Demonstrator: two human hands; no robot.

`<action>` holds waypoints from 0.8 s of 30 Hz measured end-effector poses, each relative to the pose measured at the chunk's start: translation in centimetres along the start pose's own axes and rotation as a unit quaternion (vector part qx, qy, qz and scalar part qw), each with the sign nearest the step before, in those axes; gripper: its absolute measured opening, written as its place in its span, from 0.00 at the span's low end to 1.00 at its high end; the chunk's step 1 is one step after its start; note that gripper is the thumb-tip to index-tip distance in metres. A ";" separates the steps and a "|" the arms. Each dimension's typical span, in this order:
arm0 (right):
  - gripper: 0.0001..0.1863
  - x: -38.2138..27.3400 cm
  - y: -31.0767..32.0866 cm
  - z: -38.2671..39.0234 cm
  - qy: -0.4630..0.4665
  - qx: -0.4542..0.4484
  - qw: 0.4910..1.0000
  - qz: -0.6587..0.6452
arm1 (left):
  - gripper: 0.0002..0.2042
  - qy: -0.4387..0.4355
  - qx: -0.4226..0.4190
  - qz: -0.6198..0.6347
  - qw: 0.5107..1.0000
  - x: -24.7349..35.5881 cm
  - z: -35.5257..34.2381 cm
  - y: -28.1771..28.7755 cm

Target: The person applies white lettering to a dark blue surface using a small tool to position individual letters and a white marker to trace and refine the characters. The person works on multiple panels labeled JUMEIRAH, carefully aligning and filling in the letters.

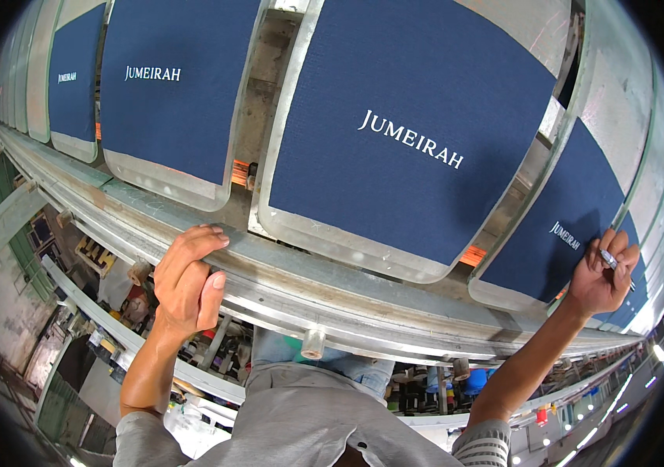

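Observation:
Several dark blue fabric pieces lie flat on pale boards with rounded corners, each piece bearing white lettering. The largest blue piece [394, 191] is in front of me on its board [347, 253]. My left hand [189, 280] is closed over the edge of a metal rail [324, 284], fingers bent on top and thumb below. At the right, my right hand [600, 276] is curled above a blue piece [550, 202]. A small silvery-white thing sits at its fingers; I cannot tell whether it is held or worn.
More blue pieces [168, 117] and bare boards [17, 86] line up to the left along the rail. Gaps with metal parts separate the boards. Short round pegs [313, 343] stick out below the rail. A lower shelf [223, 385] holds tools and containers, including a blue one [474, 381].

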State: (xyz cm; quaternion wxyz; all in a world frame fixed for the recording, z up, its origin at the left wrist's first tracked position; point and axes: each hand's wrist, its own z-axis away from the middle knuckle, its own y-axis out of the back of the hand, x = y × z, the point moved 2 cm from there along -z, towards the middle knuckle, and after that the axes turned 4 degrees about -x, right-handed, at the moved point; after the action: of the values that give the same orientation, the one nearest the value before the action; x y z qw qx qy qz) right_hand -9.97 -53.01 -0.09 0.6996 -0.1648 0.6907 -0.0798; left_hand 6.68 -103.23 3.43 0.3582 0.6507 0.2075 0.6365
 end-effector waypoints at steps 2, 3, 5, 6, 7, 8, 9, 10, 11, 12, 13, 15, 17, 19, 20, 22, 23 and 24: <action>0.09 -0.1 0.1 0.0 0.002 -0.002 1.000 -0.002 | 0.10 0.000 0.000 -0.002 1.000 0.0 0.0 -0.1; 0.09 -0.1 0.2 0.1 0.005 -0.003 1.000 -0.004 | 0.10 0.000 -0.001 -0.003 1.000 0.0 0.0 -0.1; 0.08 0.0 0.2 0.2 0.009 -0.003 1.000 -0.002 | 0.11 0.001 -0.001 -0.009 1.000 0.1 0.0 -0.2; 0.08 0.1 0.1 0.2 0.012 -0.002 1.000 0.000 | 0.11 0.002 -0.001 -0.010 1.000 0.2 0.0 -0.2; 0.08 0.2 0.1 0.2 0.014 -0.001 1.000 0.004 | 0.11 0.005 -0.002 -0.013 1.000 0.2 0.0 -0.2; 0.08 0.2 0.2 0.2 0.012 -0.002 1.000 -0.002 | 0.11 0.008 -0.001 -0.015 1.000 0.2 0.1 -0.2; 0.08 0.2 0.2 0.2 0.010 -0.004 1.000 -0.007 | 0.11 0.010 0.000 -0.017 1.000 0.2 0.1 -0.2; 0.08 0.2 0.3 0.1 0.008 -0.005 1.000 -0.012 | 0.11 0.015 -0.001 -0.018 1.000 0.3 0.1 -0.2; 0.08 0.2 0.3 0.2 0.010 -0.007 1.000 -0.010 | 0.11 0.017 -0.002 -0.021 1.000 0.3 0.1 -0.2; 0.08 0.1 0.2 0.2 0.011 -0.010 1.000 -0.008 | 0.12 0.019 -0.003 -0.024 1.000 0.3 0.2 -0.2; 0.08 0.1 0.2 0.2 0.013 -0.012 1.000 -0.005 | 0.12 0.022 -0.004 -0.028 0.999 0.4 0.1 -0.2; 0.08 0.1 0.1 0.2 0.016 -0.011 1.000 -0.004 | 0.12 0.026 -0.005 -0.027 0.999 0.4 0.1 -0.2; 0.08 0.0 0.2 0.2 0.017 -0.010 1.000 -0.005 | 0.12 0.028 -0.005 -0.026 0.999 0.4 0.1 -0.3; 0.08 -0.2 0.3 0.3 0.014 -0.008 1.000 -0.010 | 0.12 0.028 -0.006 -0.025 0.999 0.3 0.0 -0.3; 0.08 0.1 0.4 0.3 0.014 -0.009 1.000 -0.012 | 0.12 0.029 -0.005 -0.029 0.999 0.4 0.1 -0.3; 0.08 0.7 0.5 0.2 0.013 -0.011 1.000 -0.017 | 0.12 0.032 -0.001 -0.038 0.999 0.6 0.3 -0.3; 0.08 0.4 0.5 0.2 0.012 -0.008 1.000 -0.013 | 0.12 0.030 -0.002 -0.036 0.999 0.5 0.2 -0.3; 0.08 0.1 0.5 0.3 0.010 -0.006 1.000 -0.008 | 0.12 0.029 -0.002 -0.034 0.999 0.4 0.1 -0.3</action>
State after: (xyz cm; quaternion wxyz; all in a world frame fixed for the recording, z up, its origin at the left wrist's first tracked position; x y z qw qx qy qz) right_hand -9.78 -52.51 -0.35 0.6910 -0.1739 0.6968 -0.0829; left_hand 6.92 -102.77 3.46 0.3744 0.6239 0.2387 0.6431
